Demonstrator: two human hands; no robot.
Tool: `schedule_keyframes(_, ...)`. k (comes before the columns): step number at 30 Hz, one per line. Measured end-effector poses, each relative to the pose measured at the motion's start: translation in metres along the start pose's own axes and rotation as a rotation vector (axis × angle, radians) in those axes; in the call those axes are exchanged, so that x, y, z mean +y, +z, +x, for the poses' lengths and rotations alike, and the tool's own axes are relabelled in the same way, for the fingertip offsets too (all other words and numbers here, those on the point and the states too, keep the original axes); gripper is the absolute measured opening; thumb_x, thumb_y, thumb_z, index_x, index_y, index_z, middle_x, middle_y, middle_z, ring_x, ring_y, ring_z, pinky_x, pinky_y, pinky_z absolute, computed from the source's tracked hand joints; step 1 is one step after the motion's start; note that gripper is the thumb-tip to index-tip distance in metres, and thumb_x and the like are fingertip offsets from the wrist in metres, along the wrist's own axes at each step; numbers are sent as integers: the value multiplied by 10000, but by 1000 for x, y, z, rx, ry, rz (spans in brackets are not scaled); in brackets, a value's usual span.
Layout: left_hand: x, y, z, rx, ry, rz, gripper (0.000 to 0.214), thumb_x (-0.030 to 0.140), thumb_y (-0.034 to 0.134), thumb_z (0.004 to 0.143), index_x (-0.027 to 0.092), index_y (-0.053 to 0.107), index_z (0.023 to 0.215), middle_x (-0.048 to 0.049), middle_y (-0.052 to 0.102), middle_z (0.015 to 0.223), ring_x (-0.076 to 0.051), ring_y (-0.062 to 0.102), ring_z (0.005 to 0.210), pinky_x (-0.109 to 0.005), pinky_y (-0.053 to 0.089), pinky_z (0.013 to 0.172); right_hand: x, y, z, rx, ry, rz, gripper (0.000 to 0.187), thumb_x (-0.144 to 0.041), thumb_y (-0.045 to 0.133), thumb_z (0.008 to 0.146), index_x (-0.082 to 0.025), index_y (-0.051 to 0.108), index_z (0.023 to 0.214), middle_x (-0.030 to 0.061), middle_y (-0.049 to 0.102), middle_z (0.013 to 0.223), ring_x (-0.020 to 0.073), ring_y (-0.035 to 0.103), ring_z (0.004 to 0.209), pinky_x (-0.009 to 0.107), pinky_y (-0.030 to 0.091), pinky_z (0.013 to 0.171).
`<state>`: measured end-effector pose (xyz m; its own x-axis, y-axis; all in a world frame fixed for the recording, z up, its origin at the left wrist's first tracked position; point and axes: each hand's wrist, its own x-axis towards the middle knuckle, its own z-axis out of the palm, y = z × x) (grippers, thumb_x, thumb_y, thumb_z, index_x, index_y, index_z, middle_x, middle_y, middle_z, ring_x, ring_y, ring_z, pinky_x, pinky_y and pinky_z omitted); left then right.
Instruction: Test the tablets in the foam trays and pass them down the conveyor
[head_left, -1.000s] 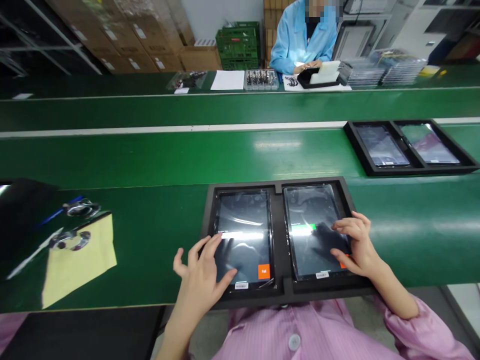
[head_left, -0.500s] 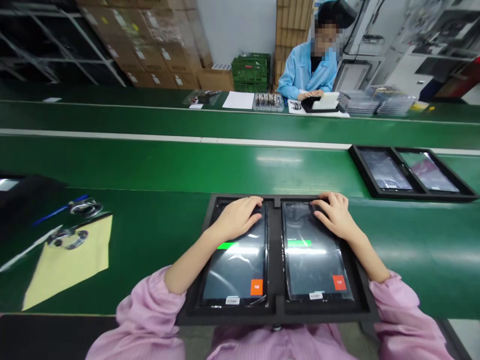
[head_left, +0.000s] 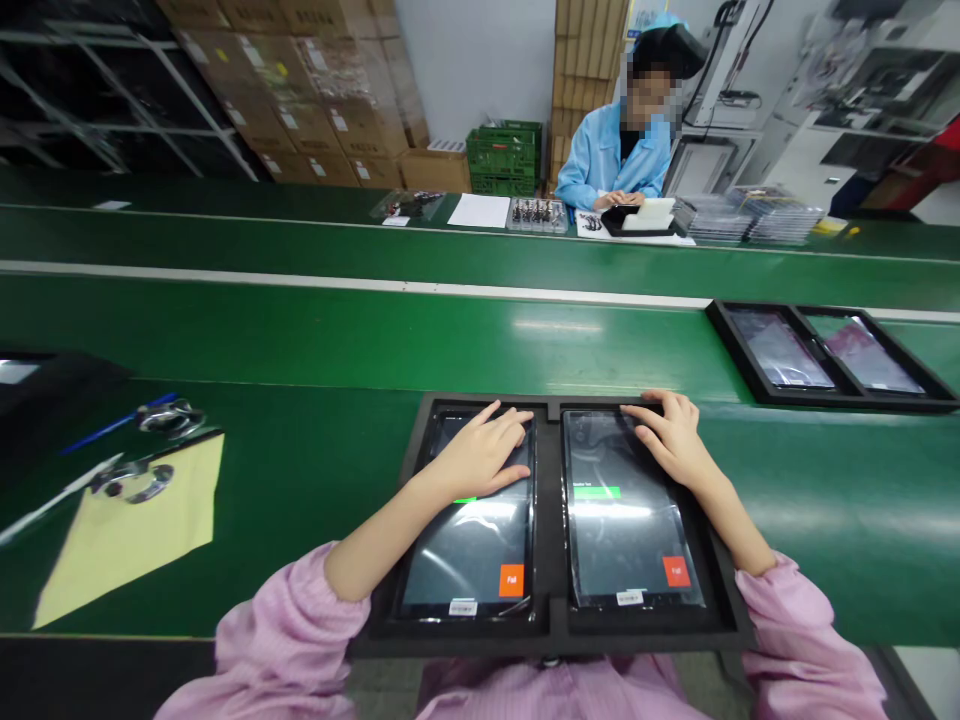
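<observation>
In front of me a black two-compartment tray (head_left: pixel 555 520) holds two tablets side by side. Across the upper part of the left tablet (head_left: pixel 469 550) lies my left hand (head_left: pixel 487 450), open, its fingers spread near the top edge. At the upper right corner of the right tablet (head_left: pixel 626 540) is my right hand (head_left: pixel 670 435), also open, with fingertips at the tablet's top edge. Both screens are lit, each with a green bar and a red "Fail" square at lower right. My left hand hides part of its tablet's green bar. Neither hand holds anything.
A second black tray (head_left: pixel 840 355) with two tablets rests on the green bench at right. Yellow paper (head_left: pixel 142 540), a blue pen (head_left: pixel 120 423) and a metal tape-like piece (head_left: pixel 135 483) lie at left. Opposite, a person in a blue coat (head_left: pixel 581 160) works by stacked clear trays (head_left: pixel 780 215).
My left hand has shifted slightly right, its fingers spreading wider across the top of the left tablet. My right hand stays at its corner, with a small finger shift. The view has tilted slightly.
</observation>
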<state>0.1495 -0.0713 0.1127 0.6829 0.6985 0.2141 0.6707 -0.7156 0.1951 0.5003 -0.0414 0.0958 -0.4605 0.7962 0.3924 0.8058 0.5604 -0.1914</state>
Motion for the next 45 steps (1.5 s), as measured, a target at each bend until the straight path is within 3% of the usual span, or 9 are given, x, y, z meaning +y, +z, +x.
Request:
schedule_keyframes(4,0,-2,-1,-56,86,-45,364,520,437,987,203,600,914,-118,712,1086,-266,675,1025,-441,514,984,0,0,0,-23,-5,60,468,-435,345,1028,-306,794,999,111,567,1235,319,466,1158,564,348,989)
schedule_keyframes(8,-1,-7,-4,101,11,-40,416,461,337,1021,209,635,880,-56,694,821,-215,658,785,-389,509,862,2,-2,-1,66,14,229,592,-428,265,1047,-287,798,833,82,611,1134,285,531,1101,527,367,999)
schedule_keyframes(13,-10,-9,-5,236,-257,-7,504,404,269,1026,222,720,890,-70,715,920,-237,658,878,-446,456,868,7,2,-1,198,186,263,567,-385,306,1044,-265,807,806,76,624,985,244,582,955,461,432,903)
schedule_keyframes(21,-12,-4,-8,196,-274,-2,556,477,281,1009,261,777,880,-67,723,961,-254,652,923,-488,427,923,0,0,1,59,159,151,481,-282,370,1013,-279,821,843,77,624,1048,240,554,1017,465,392,966)
schedule_keyframes(28,-11,-9,1,142,-447,20,521,389,254,989,175,721,1080,-112,743,1115,-288,648,1052,-461,467,935,0,-3,3,223,345,180,510,-291,314,1008,-203,775,807,79,600,888,226,565,882,389,430,853)
schedule_keyframes(31,-4,-11,10,17,-490,97,507,383,288,971,156,729,1075,-132,738,1121,-326,615,1087,-482,468,906,-3,-3,10,74,484,74,487,-283,307,1014,-163,739,826,91,588,792,246,565,834,376,438,815)
schedule_keyframes(36,3,-20,22,-131,-513,147,504,383,275,970,168,731,980,-129,728,1076,-330,573,1080,-515,429,946,-21,-13,25,-230,544,-168,404,-326,407,1015,-115,740,928,168,650,1006,288,597,977,364,431,858)
schedule_keyframes(40,-2,-29,29,-239,-514,125,474,397,276,956,186,698,909,-123,723,1089,-331,551,1123,-510,424,957,-25,-26,38,-391,523,-134,402,-343,424,1029,-104,744,987,163,682,1048,260,634,1027,308,437,841)
schedule_keyframes(45,-13,-45,39,-363,-523,63,471,570,349,875,200,637,922,-130,719,1068,-340,590,1094,-473,469,905,-14,-38,53,-522,555,-35,437,-406,466,1012,-130,764,851,143,733,925,235,678,862,293,420,694)
